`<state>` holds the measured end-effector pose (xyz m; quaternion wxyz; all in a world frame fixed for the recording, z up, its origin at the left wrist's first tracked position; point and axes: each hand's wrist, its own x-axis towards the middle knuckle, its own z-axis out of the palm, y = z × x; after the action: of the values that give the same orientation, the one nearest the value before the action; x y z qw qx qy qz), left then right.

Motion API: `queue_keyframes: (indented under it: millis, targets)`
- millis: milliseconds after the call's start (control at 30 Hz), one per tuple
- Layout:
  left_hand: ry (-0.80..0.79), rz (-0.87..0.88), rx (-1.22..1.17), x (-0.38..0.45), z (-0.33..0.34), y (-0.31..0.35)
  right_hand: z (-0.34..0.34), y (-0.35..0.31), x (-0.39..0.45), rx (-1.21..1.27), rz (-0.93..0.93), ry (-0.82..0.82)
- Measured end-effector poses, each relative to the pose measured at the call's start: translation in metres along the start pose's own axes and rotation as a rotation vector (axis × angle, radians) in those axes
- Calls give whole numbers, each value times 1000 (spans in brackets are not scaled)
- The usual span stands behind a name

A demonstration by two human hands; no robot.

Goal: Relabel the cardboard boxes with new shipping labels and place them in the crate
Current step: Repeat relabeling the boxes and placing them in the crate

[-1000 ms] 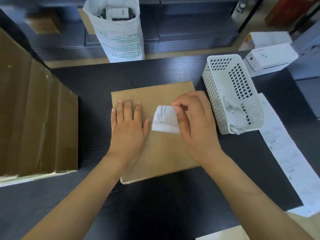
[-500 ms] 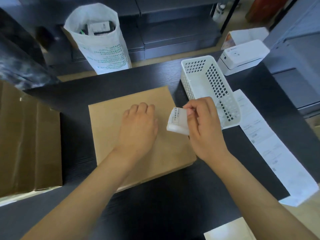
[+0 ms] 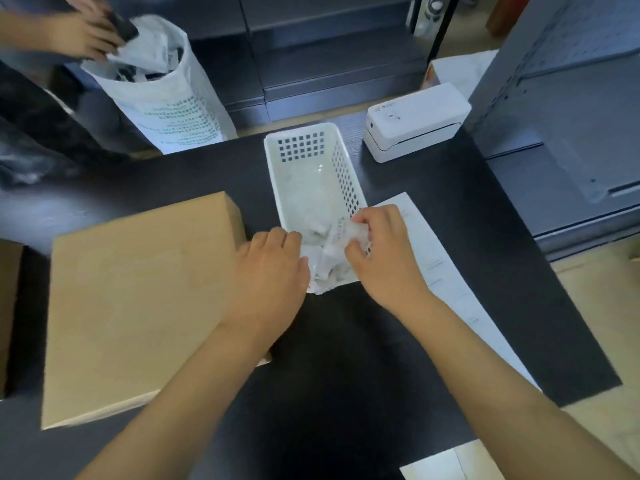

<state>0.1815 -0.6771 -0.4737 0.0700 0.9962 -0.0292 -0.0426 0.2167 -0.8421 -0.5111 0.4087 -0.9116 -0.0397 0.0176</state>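
Note:
A flat brown cardboard box (image 3: 138, 299) lies on the black table (image 3: 346, 341) at the left, its top bare. My right hand (image 3: 381, 251) pinches the peeled-off old label (image 3: 341, 232), crumpled and white, over the near end of the white perforated basket (image 3: 304, 161). My left hand (image 3: 273, 271) has its fingers curled at the basket's near left rim, touching the crumpled paper scraps (image 3: 325, 271) piled there. A strip of white shipping labels (image 3: 450, 282) lies on the table to the right of the basket.
A white label printer (image 3: 415, 123) sits at the table's back right. Behind the table stands a white printed sack (image 3: 173, 105), with another person's hand (image 3: 79, 36) reaching into it. A cardboard edge (image 3: 8, 306) shows at far left. Grey shelving (image 3: 571, 116) rises on the right.
My right hand carried the peeled label from the box rightward into the basket. My left hand left the box top and joined it at the basket. Another person's hand appeared at the sack.

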Motion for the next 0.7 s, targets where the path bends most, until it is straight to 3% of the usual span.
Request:
queue_keyframes:
  millis: [233,400,700]
  targets:
    - [-1,-116,-61,4,11,17,6,-1,19,-421,-297,-216]
    - [-14,-84,-24,9,14,15,14,-3,19,-674,-306,-272]
    - [-4,-61,53,10,16,15,17,-8,22,-583,-183,-245]
